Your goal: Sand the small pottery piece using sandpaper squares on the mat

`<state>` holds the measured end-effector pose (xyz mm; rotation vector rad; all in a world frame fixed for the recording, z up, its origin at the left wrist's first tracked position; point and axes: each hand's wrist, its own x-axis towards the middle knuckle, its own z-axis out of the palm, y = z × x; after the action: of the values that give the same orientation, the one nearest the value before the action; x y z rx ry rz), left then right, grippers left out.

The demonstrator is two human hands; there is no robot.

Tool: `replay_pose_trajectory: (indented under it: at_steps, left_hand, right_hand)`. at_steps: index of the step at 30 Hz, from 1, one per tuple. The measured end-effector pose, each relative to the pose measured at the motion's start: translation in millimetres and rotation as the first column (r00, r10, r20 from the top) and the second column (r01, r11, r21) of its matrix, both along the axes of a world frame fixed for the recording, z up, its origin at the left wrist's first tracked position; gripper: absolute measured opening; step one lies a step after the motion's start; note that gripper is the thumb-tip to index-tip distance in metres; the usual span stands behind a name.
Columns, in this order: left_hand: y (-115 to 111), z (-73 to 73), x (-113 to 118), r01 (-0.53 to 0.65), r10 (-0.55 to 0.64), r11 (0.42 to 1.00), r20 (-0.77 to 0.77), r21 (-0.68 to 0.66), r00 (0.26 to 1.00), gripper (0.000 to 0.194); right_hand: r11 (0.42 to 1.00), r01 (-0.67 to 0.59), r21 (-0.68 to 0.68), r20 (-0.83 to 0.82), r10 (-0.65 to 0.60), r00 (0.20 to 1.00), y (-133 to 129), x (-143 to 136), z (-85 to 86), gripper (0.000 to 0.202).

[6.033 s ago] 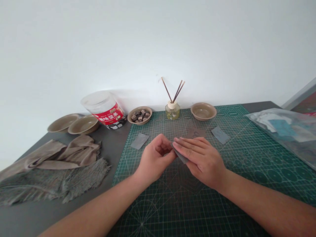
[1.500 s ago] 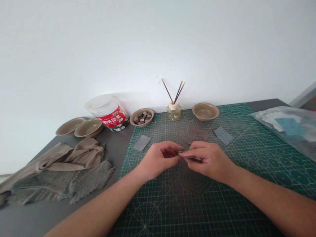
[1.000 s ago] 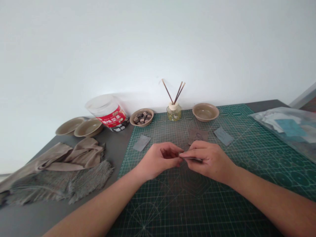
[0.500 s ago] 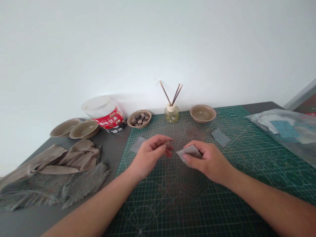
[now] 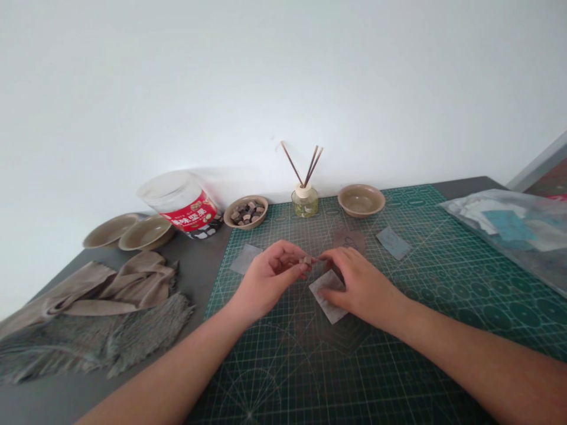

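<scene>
My left hand (image 5: 272,273) pinches a small brownish block (image 5: 305,260) between thumb and fingers, above the green cutting mat (image 5: 283,360). Close on its right, my right hand (image 5: 357,283) has its index fingertip near the block. Under the right thumb is a small grey pouch (image 5: 330,298), its lower part spread towards me. Behind my hands lie a brown pouch (image 5: 349,239), a pale pouch (image 5: 245,258) to the left and a blue-grey pouch (image 5: 393,242) to the right.
At the back stand a bowl of small blocks (image 5: 246,212), a reed diffuser (image 5: 305,200), a bowl (image 5: 361,200) and a plastic jar (image 5: 186,206). Two bowls (image 5: 147,233) and a scarf (image 5: 110,313) are left; a plastic bag (image 5: 509,230) is right.
My right hand has moved left to meet my left hand. The grey pouch has turned and now hangs lower, opened out under the right thumb. The view has shifted slightly.
</scene>
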<state>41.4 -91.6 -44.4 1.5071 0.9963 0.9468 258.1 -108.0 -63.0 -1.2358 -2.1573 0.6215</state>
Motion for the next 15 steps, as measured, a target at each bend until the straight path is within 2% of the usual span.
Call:
replay_pose_trajectory:
  at_steps: [2,5,8,11,15]
  left_hand:
    - [0.0,1.5,-0.8,-0.003,0.008,0.998,-0.077,0.067,0.997,0.015]
    - [-1.4,1.8,-0.6,0.023,0.002,0.99,-0.183,0.137,0.983,0.013]
    - [-5.1,-0.5,1.8,0.05,-0.017,0.987,-0.211,0.152,0.977,0.014]
    - [-9.0,-3.6,4.6,0.073,-0.036,0.984,-0.224,0.161,0.974,0.011]
    - [-11.0,-5.2,5.0,0.099,-0.057,0.981,-0.242,0.168,0.969,0.009]
  right_hand:
    - [0.999,0.006,0.047,0.011,-0.007,1.0,-0.2,0.1,0.3,0.05]
    - [0.998,-0.001,0.06,-0.09,0.006,0.996,-2.1,1.0,5.7,0.048]
    - [0.998,-0.055,0.007,-0.21,0.055,0.976,-2.9,3.4,13.8,0.031]
    - [0.991,-0.122,-0.052,-0.257,0.105,0.961,-1.9,6.1,18.4,0.012]
    - [0.973,-0.147,-0.181,-0.306,0.086,0.948,-0.7,7.6,17.5,0.008]
